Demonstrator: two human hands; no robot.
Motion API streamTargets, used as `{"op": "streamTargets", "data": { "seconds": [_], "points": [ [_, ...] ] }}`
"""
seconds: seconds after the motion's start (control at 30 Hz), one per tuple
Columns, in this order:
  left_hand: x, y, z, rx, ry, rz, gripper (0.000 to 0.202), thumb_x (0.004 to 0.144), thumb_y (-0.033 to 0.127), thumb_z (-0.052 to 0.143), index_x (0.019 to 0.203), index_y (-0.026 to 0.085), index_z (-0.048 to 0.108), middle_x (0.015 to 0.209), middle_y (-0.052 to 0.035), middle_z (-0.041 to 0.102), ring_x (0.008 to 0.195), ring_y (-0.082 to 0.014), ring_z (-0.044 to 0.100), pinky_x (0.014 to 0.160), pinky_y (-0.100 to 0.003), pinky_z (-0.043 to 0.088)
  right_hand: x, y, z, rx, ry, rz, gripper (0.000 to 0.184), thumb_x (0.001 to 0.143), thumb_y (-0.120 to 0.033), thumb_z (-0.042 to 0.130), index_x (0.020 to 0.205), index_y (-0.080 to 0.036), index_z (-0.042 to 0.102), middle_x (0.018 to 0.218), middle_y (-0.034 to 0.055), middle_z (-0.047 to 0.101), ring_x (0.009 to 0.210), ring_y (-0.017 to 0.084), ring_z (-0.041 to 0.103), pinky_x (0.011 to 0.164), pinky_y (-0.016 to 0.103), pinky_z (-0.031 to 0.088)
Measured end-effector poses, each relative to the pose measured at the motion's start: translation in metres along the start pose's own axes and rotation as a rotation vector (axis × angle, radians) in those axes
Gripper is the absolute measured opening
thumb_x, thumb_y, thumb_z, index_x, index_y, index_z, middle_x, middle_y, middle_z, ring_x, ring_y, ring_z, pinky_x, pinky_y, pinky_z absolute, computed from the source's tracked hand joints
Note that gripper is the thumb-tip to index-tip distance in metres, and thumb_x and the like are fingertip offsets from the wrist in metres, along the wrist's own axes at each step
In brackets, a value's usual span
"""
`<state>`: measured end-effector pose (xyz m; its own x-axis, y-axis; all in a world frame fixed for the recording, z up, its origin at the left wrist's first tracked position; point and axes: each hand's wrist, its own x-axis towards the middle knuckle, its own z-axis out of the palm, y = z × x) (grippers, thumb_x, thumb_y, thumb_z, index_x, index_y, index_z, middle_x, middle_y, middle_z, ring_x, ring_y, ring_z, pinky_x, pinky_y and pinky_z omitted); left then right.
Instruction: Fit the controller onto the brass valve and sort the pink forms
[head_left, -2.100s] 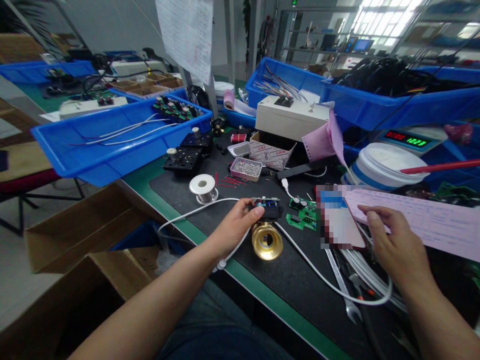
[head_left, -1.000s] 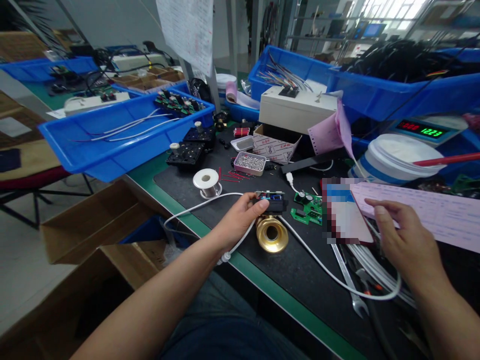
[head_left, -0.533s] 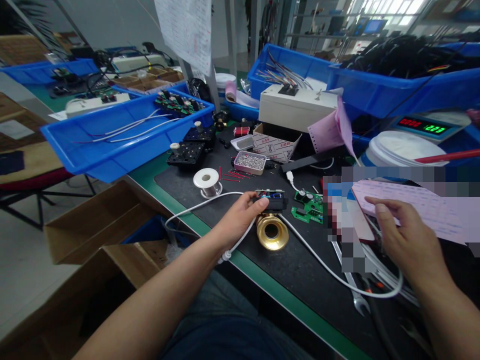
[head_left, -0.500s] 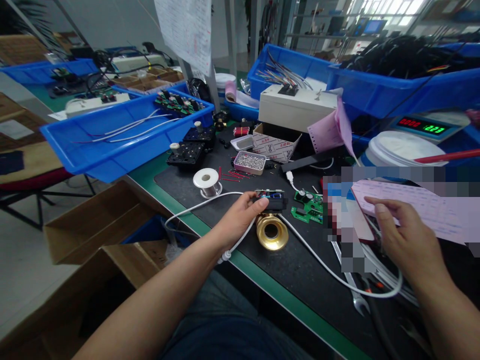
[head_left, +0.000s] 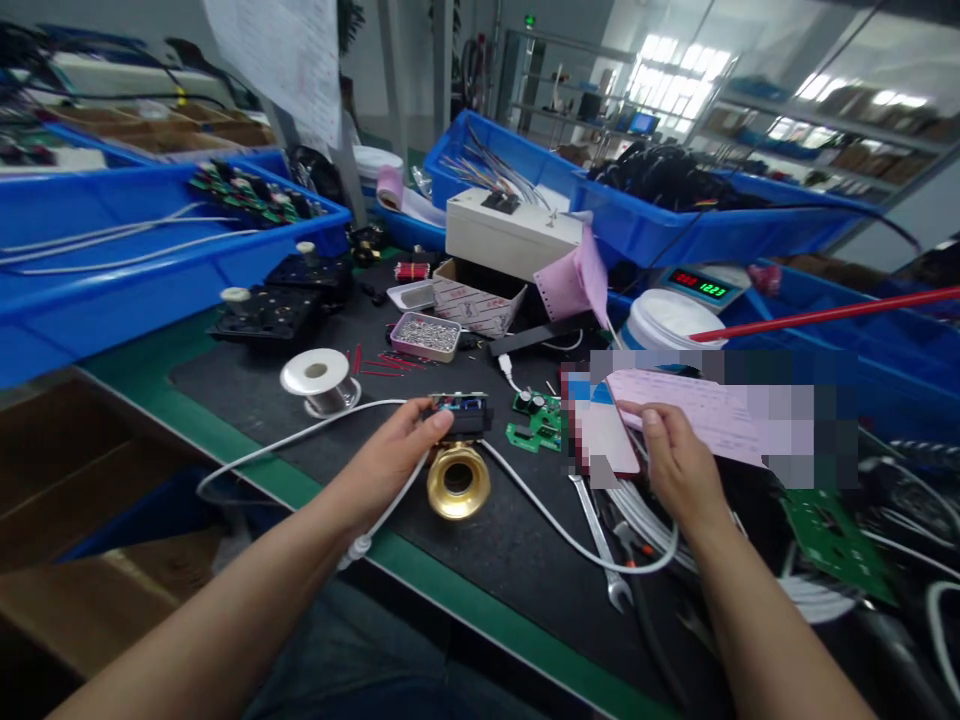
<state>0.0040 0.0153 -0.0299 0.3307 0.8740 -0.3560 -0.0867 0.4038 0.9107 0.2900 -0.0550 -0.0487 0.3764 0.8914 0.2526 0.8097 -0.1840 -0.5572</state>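
My left hand point(head_left: 386, 462) grips a small black module point(head_left: 463, 412) that sits on top of a brass fitting point(head_left: 457, 482) on the black mat point(head_left: 517, 540). A white cable point(head_left: 315, 432) runs under that hand and loops right across the mat. My right hand point(head_left: 675, 470) rests over a bundle of white cables point(head_left: 637, 510), fingers curled, thumb touching the edge of a pink paper sheet point(head_left: 701, 410). A green circuit board point(head_left: 534, 420) lies between the two hands. A wrench point(head_left: 604, 550) lies below the right hand.
A solder spool point(head_left: 319, 378), a tin of small screws point(head_left: 425, 335), red pins and black fixtures point(head_left: 266, 310) lie at the left. Blue bins point(head_left: 135, 270) ring the bench. A white box point(head_left: 510, 230), a white tub point(head_left: 664, 320), a scale display point(head_left: 701, 285) and a cardboard box point(head_left: 90, 590) are near.
The view has swung to the right, so everything sits further left in the picture. My right hand has come nearer the pink sheet. My left hand keeps its grip on the module.
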Motion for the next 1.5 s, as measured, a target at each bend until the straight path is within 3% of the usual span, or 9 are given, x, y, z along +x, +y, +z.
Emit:
{"op": "streamTargets", "data": {
  "seconds": [0.3, 0.6, 0.9, 1.23, 1.5],
  "points": [
    [-0.002, 0.003, 0.006, -0.036, 0.001, 0.014, 0.033, 0.075, 0.038, 0.063, 0.098, 0.017, 0.053, 0.083, -0.0022, 0.067, 0.078, -0.0188, 0.063, 0.076, -0.030, 0.048, 0.005, 0.008, 0.008, 0.004, -0.077, -0.182, 0.041, 0.090, -0.039, 0.029, 0.110, -0.015, 0.056, 0.106, 0.0126, 0.061, 0.102, 0.023, 0.053, 0.091, 0.042, 0.039],
    [-0.001, 0.000, 0.003, -0.063, -0.035, 0.001, 0.035, 0.074, 0.038, 0.065, 0.099, 0.017, 0.051, 0.081, -0.0018, 0.066, 0.075, -0.0179, 0.063, 0.073, -0.029, 0.046, 0.006, 0.014, 0.012, -0.083, -0.082, -0.248, 0.043, 0.090, -0.040, 0.027, 0.110, -0.015, 0.056, 0.107, 0.0134, 0.060, 0.104, 0.025, 0.053, 0.092, 0.044, 0.040],
    [0.001, -0.001, 0.003, -0.085, -0.050, -0.003, 0.034, 0.076, 0.036, 0.063, 0.100, 0.017, 0.050, 0.081, -0.0009, 0.066, 0.074, -0.0160, 0.063, 0.072, -0.027, 0.045, 0.003, 0.006, 0.003, 0.009, 0.067, -0.059, 0.039, 0.089, -0.040, 0.028, 0.106, -0.018, 0.056, 0.108, 0.0106, 0.062, 0.101, 0.023, 0.054, 0.090, 0.041, 0.040],
    [0.001, -0.005, 0.002, -0.082, -0.056, 0.019, 0.036, 0.074, 0.039, 0.065, 0.099, 0.017, 0.051, 0.086, -0.0027, 0.066, 0.083, -0.0193, 0.061, 0.078, -0.031, 0.044, 0.000, 0.001, -0.003, -0.091, 0.078, 0.150, 0.039, 0.086, -0.044, 0.031, 0.103, -0.022, 0.059, 0.106, 0.0093, 0.062, 0.097, 0.028, 0.057, 0.080, 0.040, 0.042],
    [0.001, -0.008, 0.001, -0.092, -0.059, 0.029, 0.039, 0.072, 0.041, 0.067, 0.099, 0.016, 0.052, 0.093, -0.0046, 0.064, 0.094, -0.0212, 0.058, 0.085, -0.033, 0.041, 0.000, -0.002, -0.005, -0.133, 0.083, 0.191, 0.044, 0.082, -0.048, 0.030, 0.104, -0.023, 0.060, 0.107, 0.0094, 0.060, 0.097, 0.031, 0.056, 0.080, 0.043, 0.042]
  ]
}}
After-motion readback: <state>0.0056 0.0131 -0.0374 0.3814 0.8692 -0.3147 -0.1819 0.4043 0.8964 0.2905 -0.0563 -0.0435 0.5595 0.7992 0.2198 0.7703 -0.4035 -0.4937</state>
